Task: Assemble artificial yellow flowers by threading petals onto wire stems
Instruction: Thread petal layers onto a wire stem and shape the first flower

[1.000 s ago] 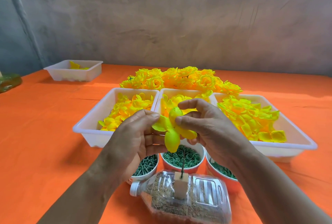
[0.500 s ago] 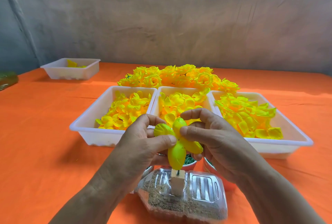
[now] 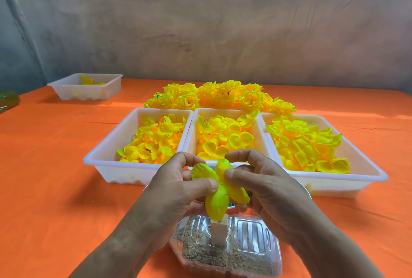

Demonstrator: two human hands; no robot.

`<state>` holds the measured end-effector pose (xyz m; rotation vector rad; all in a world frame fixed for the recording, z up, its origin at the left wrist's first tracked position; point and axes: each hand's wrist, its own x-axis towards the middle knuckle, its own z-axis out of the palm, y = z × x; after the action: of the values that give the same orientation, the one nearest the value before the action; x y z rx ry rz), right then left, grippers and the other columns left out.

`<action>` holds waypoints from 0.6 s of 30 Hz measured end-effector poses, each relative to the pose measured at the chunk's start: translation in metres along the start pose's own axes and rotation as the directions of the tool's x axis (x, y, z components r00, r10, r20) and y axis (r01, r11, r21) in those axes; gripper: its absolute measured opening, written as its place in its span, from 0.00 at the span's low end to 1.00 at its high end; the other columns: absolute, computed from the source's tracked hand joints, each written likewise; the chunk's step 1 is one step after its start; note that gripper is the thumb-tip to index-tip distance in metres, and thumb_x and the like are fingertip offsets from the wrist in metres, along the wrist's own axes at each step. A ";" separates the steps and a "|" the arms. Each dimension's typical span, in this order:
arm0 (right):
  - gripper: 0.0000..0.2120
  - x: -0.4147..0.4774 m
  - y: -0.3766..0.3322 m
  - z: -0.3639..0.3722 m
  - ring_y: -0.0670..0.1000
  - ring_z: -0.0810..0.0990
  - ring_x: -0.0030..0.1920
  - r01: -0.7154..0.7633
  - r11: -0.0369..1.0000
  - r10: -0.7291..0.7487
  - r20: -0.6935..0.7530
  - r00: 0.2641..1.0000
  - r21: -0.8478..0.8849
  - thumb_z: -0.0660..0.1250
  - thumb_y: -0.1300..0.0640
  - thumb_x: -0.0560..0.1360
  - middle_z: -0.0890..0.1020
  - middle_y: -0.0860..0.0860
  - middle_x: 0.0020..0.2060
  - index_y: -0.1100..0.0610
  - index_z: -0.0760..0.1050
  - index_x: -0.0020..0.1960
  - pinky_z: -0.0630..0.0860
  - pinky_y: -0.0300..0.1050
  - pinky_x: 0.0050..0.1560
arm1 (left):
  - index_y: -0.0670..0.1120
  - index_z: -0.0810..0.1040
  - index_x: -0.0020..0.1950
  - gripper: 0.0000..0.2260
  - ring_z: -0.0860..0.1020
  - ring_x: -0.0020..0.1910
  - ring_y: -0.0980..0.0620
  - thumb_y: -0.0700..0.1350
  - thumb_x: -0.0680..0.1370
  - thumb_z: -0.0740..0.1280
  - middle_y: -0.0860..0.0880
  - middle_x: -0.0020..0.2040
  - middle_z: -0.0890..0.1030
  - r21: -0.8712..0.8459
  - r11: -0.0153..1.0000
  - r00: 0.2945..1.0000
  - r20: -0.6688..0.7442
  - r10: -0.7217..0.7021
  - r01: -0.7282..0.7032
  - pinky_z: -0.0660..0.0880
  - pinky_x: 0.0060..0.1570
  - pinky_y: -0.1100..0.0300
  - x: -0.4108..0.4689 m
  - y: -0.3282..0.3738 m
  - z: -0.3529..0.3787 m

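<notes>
A yellow petal piece (image 3: 217, 204) with several lobes sits between both hands, just above a small wooden block (image 3: 219, 232) on a clear sand-filled bottle (image 3: 243, 253). My left hand (image 3: 176, 190) pinches its left side with thumb and fingers. My right hand (image 3: 265, 186) pinches its right side. The wire stem is hidden under the petals. Three white trays hold loose yellow petals: left tray (image 3: 100, 159), middle tray (image 3: 196, 117), right tray (image 3: 365, 166). Finished yellow flowers (image 3: 220, 95) lie piled behind them.
An orange cloth (image 3: 55, 177) covers the table. A small white tray (image 3: 87, 88) with a few yellow petals stands at the far left. A green object (image 3: 7, 100) shows at the left edge. A grey wall rises behind the table.
Both hands have lowered the petal piece onto the block on the bottle, and the wire above the block is now covered. The cups of green parts are hidden behind my hands.
</notes>
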<state>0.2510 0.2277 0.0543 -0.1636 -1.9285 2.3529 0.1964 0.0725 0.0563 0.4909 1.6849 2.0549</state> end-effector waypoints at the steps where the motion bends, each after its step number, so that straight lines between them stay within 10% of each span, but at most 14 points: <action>1: 0.13 -0.001 0.000 0.000 0.48 0.77 0.24 -0.005 1.000 0.005 0.002 1.000 0.010 0.68 0.65 0.74 0.77 0.50 0.30 0.57 0.73 0.57 0.77 0.50 0.36 | 0.40 0.72 0.54 0.20 0.80 0.28 0.49 0.34 0.64 0.73 0.45 0.34 0.82 0.002 1.000 1.000 0.004 0.004 -0.004 0.77 0.26 0.58 -0.001 0.001 0.000; 18: 0.24 -0.007 0.000 0.003 0.54 0.80 0.33 0.021 0.999 -0.019 -0.045 0.999 0.041 0.73 0.55 0.60 0.78 0.56 0.37 0.57 0.75 0.56 0.78 0.51 0.35 | 0.41 0.73 0.53 0.19 0.81 0.29 0.48 0.33 0.66 0.74 0.44 0.35 0.83 0.001 1.000 1.000 0.004 0.024 -0.024 0.77 0.26 0.58 0.001 -0.001 -0.001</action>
<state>0.2572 0.2235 0.0548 -0.1918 -1.8512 2.3539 0.1948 0.0720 0.0555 0.5175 1.6865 2.0688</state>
